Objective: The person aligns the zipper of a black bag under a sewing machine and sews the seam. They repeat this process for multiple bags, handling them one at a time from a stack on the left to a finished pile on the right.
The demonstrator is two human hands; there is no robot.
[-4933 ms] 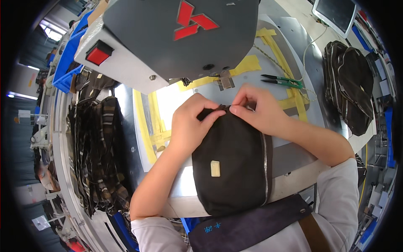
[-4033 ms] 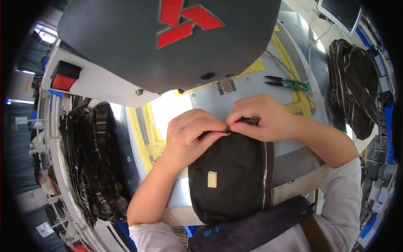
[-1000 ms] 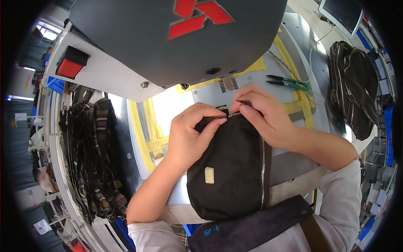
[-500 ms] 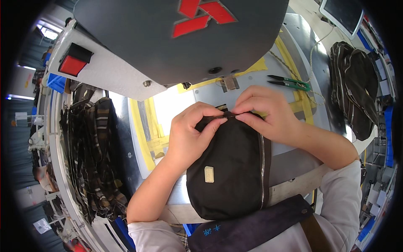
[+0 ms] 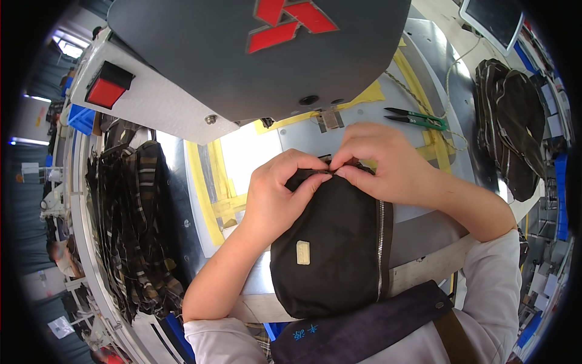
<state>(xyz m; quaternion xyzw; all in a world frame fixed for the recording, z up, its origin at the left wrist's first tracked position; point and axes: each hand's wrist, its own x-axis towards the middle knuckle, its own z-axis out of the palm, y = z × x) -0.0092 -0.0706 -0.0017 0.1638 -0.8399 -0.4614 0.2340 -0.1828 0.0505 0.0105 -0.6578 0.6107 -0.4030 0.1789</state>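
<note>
A dark brown fabric bag piece (image 5: 336, 255) lies in front of me, with a silver zipper (image 5: 381, 242) along its right side and a small cream tag (image 5: 303, 252) on its face. My left hand (image 5: 282, 188) pinches its top edge between thumb and fingers. Right beside it, my right hand (image 5: 379, 164) pinches the same edge, and the two sets of fingertips almost touch. The fingers hide the small bit of fabric between them. The lower end of the bag hangs at the table's front edge, by my dark apron (image 5: 364, 327).
A grey sewing machine head (image 5: 260, 60) with a red switch (image 5: 109, 85) overhangs the metal table. Green-handled thread snips (image 5: 418, 118) lie right of its presser foot (image 5: 330, 120). Dark bags (image 5: 512, 127) sit at far right; plaid straps (image 5: 142, 212) hang at left.
My right fingertips have shifted slightly left and down along the top edge, closer to my left fingers. The bag has barely moved.
</note>
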